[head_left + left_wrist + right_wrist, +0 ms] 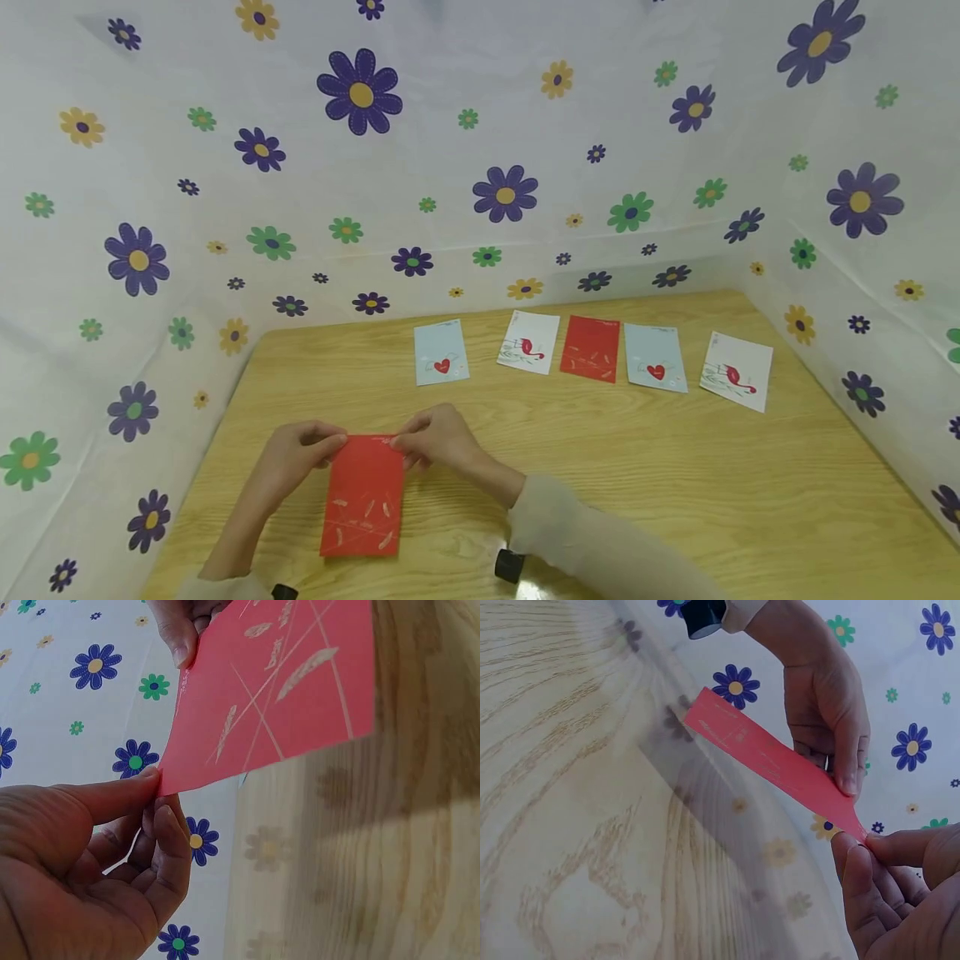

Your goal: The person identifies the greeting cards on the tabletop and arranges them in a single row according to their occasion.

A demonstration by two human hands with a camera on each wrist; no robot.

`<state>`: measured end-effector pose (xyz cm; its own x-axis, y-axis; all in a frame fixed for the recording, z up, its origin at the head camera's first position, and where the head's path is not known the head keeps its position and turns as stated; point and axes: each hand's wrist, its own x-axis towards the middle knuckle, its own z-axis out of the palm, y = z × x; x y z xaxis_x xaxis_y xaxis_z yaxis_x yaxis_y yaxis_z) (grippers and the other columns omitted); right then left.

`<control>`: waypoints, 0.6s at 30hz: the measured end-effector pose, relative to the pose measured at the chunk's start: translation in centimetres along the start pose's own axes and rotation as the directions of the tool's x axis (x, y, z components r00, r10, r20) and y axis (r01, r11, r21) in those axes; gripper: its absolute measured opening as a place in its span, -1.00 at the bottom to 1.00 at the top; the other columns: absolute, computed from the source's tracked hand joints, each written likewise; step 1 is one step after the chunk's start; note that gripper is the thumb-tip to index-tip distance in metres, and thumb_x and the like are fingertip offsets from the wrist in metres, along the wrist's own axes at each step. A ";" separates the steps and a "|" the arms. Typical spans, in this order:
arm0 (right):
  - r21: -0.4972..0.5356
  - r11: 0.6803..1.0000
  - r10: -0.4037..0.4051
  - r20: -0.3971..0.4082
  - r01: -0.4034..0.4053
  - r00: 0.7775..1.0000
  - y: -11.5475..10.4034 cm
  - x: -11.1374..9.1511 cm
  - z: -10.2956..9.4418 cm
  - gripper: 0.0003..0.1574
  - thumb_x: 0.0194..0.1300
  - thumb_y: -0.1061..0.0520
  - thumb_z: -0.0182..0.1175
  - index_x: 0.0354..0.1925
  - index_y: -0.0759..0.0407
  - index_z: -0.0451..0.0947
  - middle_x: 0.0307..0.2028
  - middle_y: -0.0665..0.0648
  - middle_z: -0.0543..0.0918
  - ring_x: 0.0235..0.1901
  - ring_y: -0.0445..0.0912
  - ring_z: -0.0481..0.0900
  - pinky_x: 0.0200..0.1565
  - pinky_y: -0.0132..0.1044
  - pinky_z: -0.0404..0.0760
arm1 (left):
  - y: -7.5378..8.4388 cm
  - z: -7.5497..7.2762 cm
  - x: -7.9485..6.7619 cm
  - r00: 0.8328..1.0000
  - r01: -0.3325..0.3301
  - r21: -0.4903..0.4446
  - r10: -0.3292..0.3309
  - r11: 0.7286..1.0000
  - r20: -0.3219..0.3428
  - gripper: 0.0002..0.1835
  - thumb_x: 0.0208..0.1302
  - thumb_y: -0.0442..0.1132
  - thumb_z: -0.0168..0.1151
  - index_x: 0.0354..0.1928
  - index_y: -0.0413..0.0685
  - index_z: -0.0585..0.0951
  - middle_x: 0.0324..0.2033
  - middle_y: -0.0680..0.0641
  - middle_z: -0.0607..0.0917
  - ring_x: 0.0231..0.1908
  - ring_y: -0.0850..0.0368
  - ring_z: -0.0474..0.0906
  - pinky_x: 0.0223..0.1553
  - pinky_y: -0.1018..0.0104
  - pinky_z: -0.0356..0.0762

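A red card (364,492) with pale feather-like marks and thin crossing lines is held up by its far corners over the near left part of the table. Between thumb and fingers, my left hand (294,460) pinches its far left corner. The far right corner is pinched the same way by my right hand (442,440). In the left wrist view the card (277,690) slants clear of the wood, with a shadow below it. The right wrist view shows the card (772,761) nearly edge-on, both hands at one end.
Along the table's back lie a light blue heart card (441,353), a white flamingo card (528,342), a red card (590,349), another blue heart card (656,357) and another flamingo card (737,371). A flower-patterned white sheet (450,167) walls the wooden table (675,483).
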<state>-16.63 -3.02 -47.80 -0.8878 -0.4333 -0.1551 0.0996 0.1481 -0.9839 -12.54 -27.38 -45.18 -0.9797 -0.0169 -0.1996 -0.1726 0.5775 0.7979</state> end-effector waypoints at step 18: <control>-0.096 0.995 -0.007 0.018 0.008 1.000 1.4 1.0 2.2 -0.95 0.24 0.30 0.46 -0.35 0.29 0.76 -0.61 0.10 0.72 -0.64 -0.06 0.70 -0.55 -0.27 0.69 | -2.8 -0.3 0.1 0.998 0.056 0.034 -0.056 0.998 -0.001 -0.71 0.42 -0.19 0.34 -0.05 -0.33 0.74 -0.31 -0.05 0.77 -0.31 0.12 0.67 -0.28 0.23 0.69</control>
<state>-16.35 -5.19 -49.57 -0.8801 -0.4504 -0.1500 0.0483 0.2294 -0.9721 -12.21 -29.24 -47.24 -0.9687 -0.0497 -0.2433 -0.2234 0.6029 0.7659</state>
